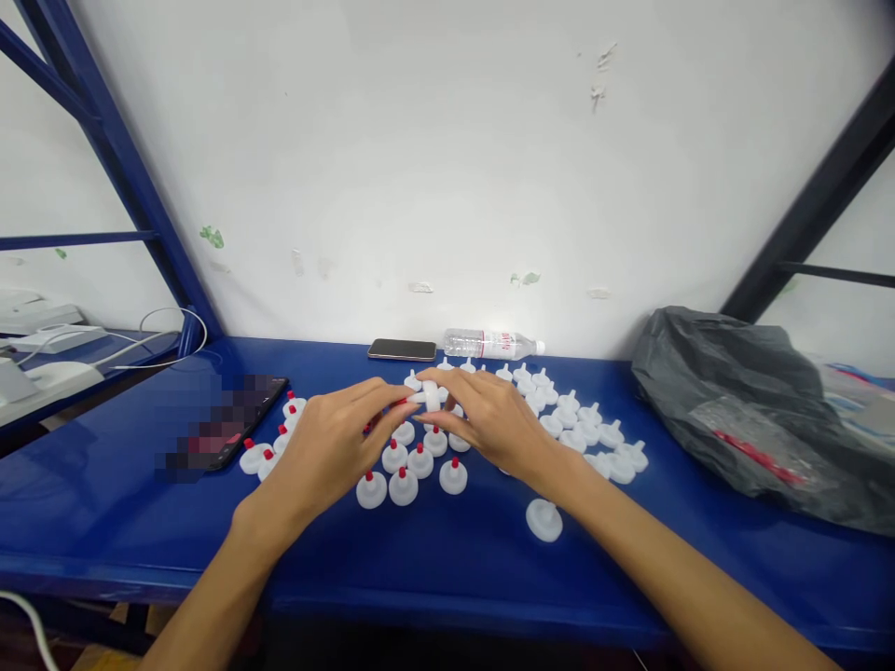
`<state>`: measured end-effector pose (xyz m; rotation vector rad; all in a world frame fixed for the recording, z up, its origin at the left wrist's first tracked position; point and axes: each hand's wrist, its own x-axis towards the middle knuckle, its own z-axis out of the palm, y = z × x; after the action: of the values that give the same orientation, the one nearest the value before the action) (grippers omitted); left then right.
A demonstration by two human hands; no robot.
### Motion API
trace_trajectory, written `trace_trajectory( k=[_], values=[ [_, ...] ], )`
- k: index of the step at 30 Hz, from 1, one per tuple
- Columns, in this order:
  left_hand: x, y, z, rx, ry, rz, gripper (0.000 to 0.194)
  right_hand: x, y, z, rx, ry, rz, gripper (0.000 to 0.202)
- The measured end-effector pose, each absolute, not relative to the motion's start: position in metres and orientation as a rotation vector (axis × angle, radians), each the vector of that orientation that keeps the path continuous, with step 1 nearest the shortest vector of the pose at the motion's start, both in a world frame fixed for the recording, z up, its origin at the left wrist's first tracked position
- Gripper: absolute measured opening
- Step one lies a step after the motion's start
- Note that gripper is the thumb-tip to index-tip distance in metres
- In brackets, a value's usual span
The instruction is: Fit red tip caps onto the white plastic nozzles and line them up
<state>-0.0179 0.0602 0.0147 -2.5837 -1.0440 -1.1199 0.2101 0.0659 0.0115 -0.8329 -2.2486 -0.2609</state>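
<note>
A person's left grip [342, 421] pinches the narrow stem of a white disc-shaped piece [432, 397] while the right grip [498, 415] closes around its broad end, an opposed hold that likely keeps the small part steady. The piece is raised off the blue table [447, 568], above the middle of the spread. Red-tipped pieces [404, 486] stand nearer the person and to the left; bare-stemmed pieces [610, 434] cluster on the right, a split that seems meant to keep the kinds apart. A lone white piece [544, 520] lies toward the front edge. A phone [402, 349] and plastic bottle [489, 344] lie by the wall [419, 186], apparently out of the way. At far right, a clear packet of red parts [759, 457] rests against a dark plastic bag [699, 373].
</note>
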Motion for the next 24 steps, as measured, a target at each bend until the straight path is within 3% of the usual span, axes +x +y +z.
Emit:
trace_trajectory(
  k=[10, 24],
  values=[
    [-0.015, 0.060, 0.015, -2.585, -1.209, -0.712, 0.036, 0.216, 0.067, 0.008, -0.696, -2.215, -0.301, 0.041],
    [-0.010, 0.044, 0.025, -2.924, -1.293, -1.008, 0.041, 0.210, 0.056, 0.015, -0.593, -2.133, -0.497, 0.031]
  ],
)
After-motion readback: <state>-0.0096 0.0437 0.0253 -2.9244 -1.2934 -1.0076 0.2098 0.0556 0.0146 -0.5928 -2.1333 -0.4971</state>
